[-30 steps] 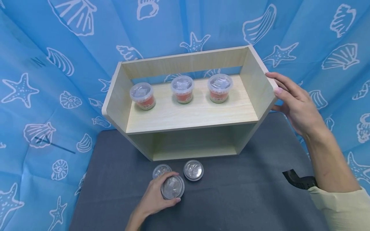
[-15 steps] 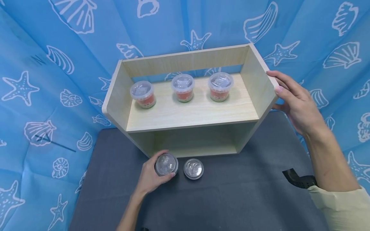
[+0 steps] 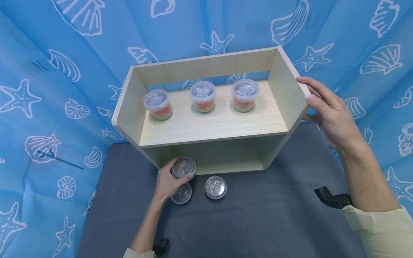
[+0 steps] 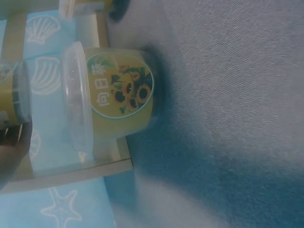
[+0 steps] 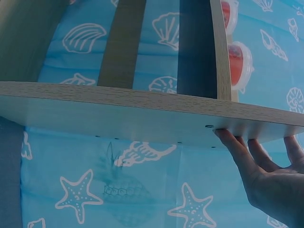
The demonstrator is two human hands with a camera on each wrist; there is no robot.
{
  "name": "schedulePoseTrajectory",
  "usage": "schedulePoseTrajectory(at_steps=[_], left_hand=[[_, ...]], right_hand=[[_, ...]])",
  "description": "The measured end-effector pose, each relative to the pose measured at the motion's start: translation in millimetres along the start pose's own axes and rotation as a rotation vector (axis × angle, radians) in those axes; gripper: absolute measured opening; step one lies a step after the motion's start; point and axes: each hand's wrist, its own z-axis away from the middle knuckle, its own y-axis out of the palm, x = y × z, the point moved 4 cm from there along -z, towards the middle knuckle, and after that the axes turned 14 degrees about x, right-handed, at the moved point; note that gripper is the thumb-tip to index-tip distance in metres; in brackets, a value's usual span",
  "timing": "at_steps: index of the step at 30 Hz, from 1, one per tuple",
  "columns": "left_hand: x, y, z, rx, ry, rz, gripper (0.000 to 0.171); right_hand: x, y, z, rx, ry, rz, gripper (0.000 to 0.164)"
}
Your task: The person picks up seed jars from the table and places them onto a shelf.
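Note:
My left hand (image 3: 168, 182) grips a lidded clear plastic cup (image 3: 183, 167) at the front opening of the wooden shelf's lower compartment, near its left side. In the left wrist view the held cup (image 4: 10, 95) shows yellow contents. Just in front stands a similar cup (image 3: 181, 193) on the table; its label (image 4: 123, 85) bears sunflowers. Another lidded cup (image 3: 215, 187) stands to the right. My right hand (image 3: 332, 116) rests its fingertips on the shelf's right side panel (image 3: 288, 93). In the right wrist view its fingers (image 5: 240, 149) press the panel's outer face.
Three lidded cups with red contents stand on the upper board (image 3: 213, 125): a left cup (image 3: 158, 104), a middle cup (image 3: 203, 96) and a right cup (image 3: 245, 95). A dark cloth (image 3: 258, 222) covers the table. A blue shell-print curtain (image 3: 58, 118) hangs behind and beside.
My left hand has carried its cup forward from the table, past the cup in front of the shelf, to the lower compartment's opening. The right hand stays at the side panel.

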Motion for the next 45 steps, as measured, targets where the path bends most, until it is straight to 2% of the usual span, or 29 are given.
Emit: schedulePoseTrajectory(at_steps=[9,15,24,32,45], left_hand=[[16.2,7.0,-22.3,0.006,-0.061,0.004,0.072],[30.2,11.9,-29.2,0.019,-0.116,0.005,0.074],[44.3,18.3,-31.7,0.006,-0.124,-0.023,0.075],[49.8,23.3,-28.8,-0.016,-0.083,-0.051,0.082],[58.6,27.6,-21.9,0.015,-0.101,-0.048,0.083]], right_hand=[[0,-1,0,-0.002,-0.029,-0.012,0.047],[1,-1,0,-0.002,-0.027,0.001,0.047],[0,-1,0,-0.006,-0.034,0.0,0.047],[-1,-1,1,-0.011,-0.04,-0.013,0.047],[-3,3,1,-0.015,-0.027,0.004,0.047]])
